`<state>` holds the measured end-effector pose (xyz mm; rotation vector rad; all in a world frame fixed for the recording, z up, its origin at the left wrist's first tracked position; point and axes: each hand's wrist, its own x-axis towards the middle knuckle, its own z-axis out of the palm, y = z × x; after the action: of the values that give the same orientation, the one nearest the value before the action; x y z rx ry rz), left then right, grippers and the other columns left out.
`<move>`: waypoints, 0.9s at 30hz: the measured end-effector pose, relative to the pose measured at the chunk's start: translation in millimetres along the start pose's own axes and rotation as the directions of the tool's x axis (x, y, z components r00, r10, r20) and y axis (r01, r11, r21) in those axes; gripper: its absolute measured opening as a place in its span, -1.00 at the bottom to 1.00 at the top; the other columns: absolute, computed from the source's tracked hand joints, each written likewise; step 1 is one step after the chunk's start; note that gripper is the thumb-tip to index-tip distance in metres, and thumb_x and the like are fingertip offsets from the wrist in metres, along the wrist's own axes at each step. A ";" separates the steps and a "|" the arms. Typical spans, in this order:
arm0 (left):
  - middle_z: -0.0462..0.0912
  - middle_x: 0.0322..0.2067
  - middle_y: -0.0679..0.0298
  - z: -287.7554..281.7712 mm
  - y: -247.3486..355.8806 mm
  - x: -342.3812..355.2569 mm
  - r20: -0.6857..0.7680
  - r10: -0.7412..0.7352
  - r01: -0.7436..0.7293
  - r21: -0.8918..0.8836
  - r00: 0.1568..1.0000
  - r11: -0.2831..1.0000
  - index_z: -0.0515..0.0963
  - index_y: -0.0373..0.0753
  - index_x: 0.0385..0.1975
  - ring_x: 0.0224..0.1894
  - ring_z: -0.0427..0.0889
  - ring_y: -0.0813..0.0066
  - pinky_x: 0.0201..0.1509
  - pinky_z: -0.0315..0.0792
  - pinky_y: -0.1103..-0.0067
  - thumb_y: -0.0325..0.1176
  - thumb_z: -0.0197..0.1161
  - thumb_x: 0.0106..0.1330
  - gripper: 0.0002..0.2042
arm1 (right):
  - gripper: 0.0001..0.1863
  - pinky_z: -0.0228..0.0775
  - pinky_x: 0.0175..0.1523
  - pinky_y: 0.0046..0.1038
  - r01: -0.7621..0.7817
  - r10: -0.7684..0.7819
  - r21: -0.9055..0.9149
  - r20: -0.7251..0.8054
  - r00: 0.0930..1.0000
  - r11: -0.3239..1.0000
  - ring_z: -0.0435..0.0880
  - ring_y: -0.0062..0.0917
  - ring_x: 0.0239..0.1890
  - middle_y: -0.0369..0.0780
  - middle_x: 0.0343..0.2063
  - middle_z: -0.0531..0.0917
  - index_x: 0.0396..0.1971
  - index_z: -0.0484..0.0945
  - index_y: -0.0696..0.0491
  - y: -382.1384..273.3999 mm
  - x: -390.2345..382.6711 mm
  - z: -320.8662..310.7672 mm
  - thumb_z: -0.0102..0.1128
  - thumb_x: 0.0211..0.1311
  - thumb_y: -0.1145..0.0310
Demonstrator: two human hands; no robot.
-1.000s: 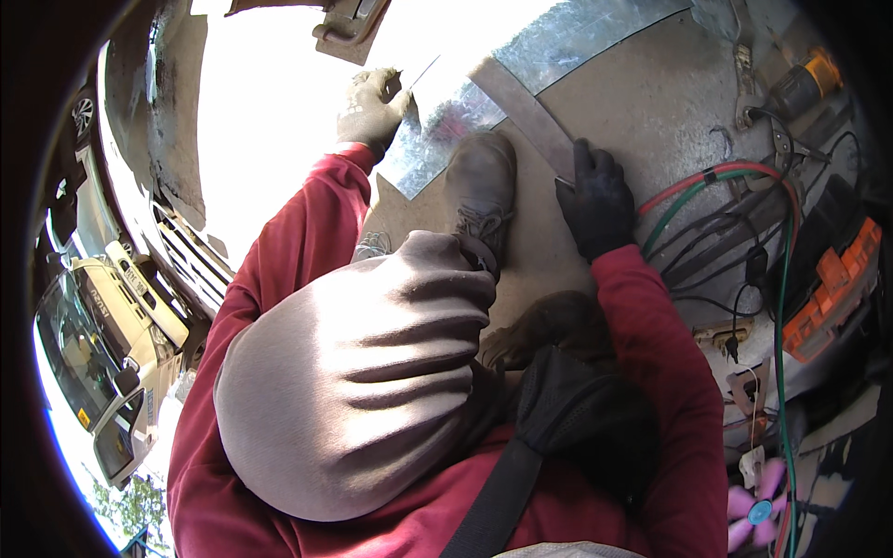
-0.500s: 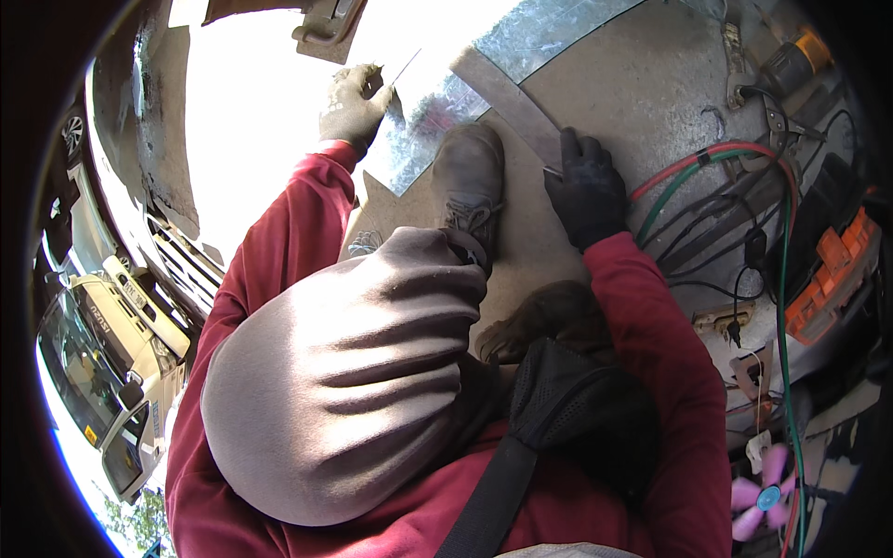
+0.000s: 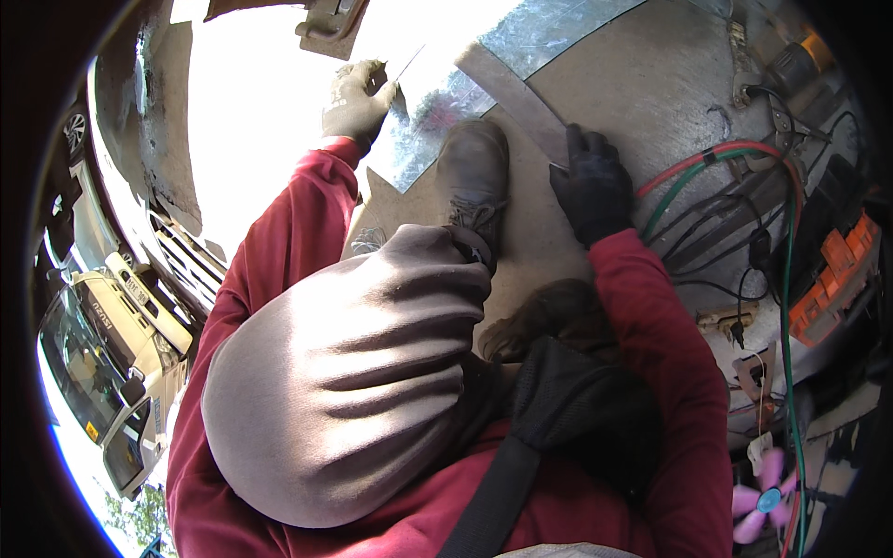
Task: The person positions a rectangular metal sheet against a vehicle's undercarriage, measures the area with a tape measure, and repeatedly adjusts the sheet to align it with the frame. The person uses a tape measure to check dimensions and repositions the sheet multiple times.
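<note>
My left hand (image 3: pixel 357 100), in a grey-green work glove, has its fingers curled at the glare-lit side of a shiny sheet of metal (image 3: pixel 437 121). A thin, needle-like rod (image 3: pixel 410 61) sticks out past its thumb; the grip itself is hard to make out in the glare. My right hand (image 3: pixel 593 184), in a black glove, is closed around the near end of a flat grey metal strip (image 3: pixel 513 91). The strip slants up and left to the sheet, its far end overlapping the sheet's edge. My boot (image 3: pixel 473 172) stands at the sheet's near edge, between both hands.
Red and green hoses (image 3: pixel 699 156) and black cables run over the floor at right. An orange object (image 3: pixel 834 279), a yellow-and-black power tool (image 3: pixel 791 65) and a pink fan (image 3: pixel 768 500) lie farther right. A clamp-like metal piece (image 3: pixel 327 23) is at the top. A truck (image 3: pixel 107 353) stands left.
Almost nothing differs. The whole view has shifted slightly, and both hands keep their places on the rod and the strip.
</note>
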<state>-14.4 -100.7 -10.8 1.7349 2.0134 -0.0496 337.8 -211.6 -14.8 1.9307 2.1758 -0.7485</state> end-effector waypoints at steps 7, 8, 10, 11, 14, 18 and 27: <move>0.70 0.13 0.04 1.2 -6.3 0.4 -0.020 0.029 -0.029 -0.028 0.999 0.999 0.66 -0.25 0.20 0.24 0.65 0.04 0.38 0.49 0.26 -0.16 0.41 0.36 -0.54 | -0.33 0.66 0.08 -0.17 0.014 -0.014 0.013 -0.030 0.999 1.000 0.68 -0.17 0.05 -0.10 0.04 0.59 0.33 0.47 0.00 -0.9 -1.0 -1.2 0.40 0.27 0.09; 0.71 0.12 0.04 0.8 -6.8 0.8 -0.027 0.045 -0.046 -0.030 0.999 0.998 0.66 -0.25 0.19 0.24 0.65 0.05 0.38 0.49 0.26 -0.17 0.41 0.36 -0.54 | -0.35 0.66 0.08 -0.17 0.021 -0.021 0.008 -0.044 0.999 1.000 0.68 -0.18 0.03 -0.10 0.02 0.59 0.31 0.47 0.01 -1.1 -0.9 -0.8 0.39 0.27 0.10; 0.72 0.11 0.04 0.0 -6.9 1.1 -0.026 0.057 -0.058 -0.027 0.998 0.998 0.67 -0.25 0.17 0.23 0.65 0.05 0.37 0.50 0.26 -0.17 0.41 0.36 -0.55 | -0.37 0.66 0.07 -0.16 0.027 -0.027 -0.001 -0.060 0.998 1.000 0.69 -0.18 0.01 -0.09 0.01 0.59 0.29 0.47 0.02 -1.0 -1.2 0.3 0.36 0.27 0.11; 0.72 0.10 0.04 -0.5 -6.8 1.2 -0.026 0.063 -0.064 -0.026 0.998 0.998 0.67 -0.25 0.17 0.23 0.65 0.05 0.36 0.50 0.26 -0.17 0.41 0.36 -0.56 | -0.37 0.66 0.07 -0.16 0.027 -0.027 -0.007 -0.064 0.998 1.000 0.69 -0.18 0.01 -0.09 0.01 0.59 0.29 0.47 0.02 -1.1 -1.3 1.0 0.36 0.27 0.11; 0.72 0.11 0.04 -0.2 -6.1 0.3 -0.023 0.034 -0.035 -0.063 0.999 0.997 0.68 -0.24 0.15 0.23 0.65 0.05 0.36 0.50 0.25 -0.17 0.41 0.36 -0.57 | -0.36 0.66 0.06 -0.16 0.029 -0.030 -0.018 -0.065 0.997 0.999 0.69 -0.18 0.00 -0.10 0.01 0.59 0.31 0.47 0.02 -0.4 -1.9 2.4 0.36 0.27 0.11; 0.72 0.10 0.05 2.1 -7.1 -0.7 -0.067 0.075 -0.076 -0.011 0.995 0.997 0.68 -0.24 0.14 0.24 0.64 0.05 0.37 0.48 0.25 -0.16 0.42 0.35 -0.57 | -0.35 0.67 0.05 -0.18 0.036 -0.038 -0.021 -0.081 0.996 0.999 0.69 -0.18 -0.01 -0.10 0.00 0.59 0.32 0.47 0.01 0.5 -2.3 3.0 0.36 0.28 0.08; 0.73 0.05 0.08 3.7 -9.1 1.2 -0.074 0.060 -0.066 -0.077 0.995 0.995 0.68 -0.24 0.13 0.17 0.67 0.10 0.33 0.51 0.28 -0.16 0.43 0.34 -0.57 | -0.31 0.67 0.04 -0.23 0.042 -0.048 -0.076 -0.073 0.996 0.996 0.68 -0.25 0.00 -0.14 0.01 0.57 0.35 0.45 -0.01 1.1 -3.4 3.9 0.35 0.29 0.02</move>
<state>-21.9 -102.6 -17.1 1.7722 1.9815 0.1137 338.6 -216.3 -17.0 1.9083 2.2634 -0.6016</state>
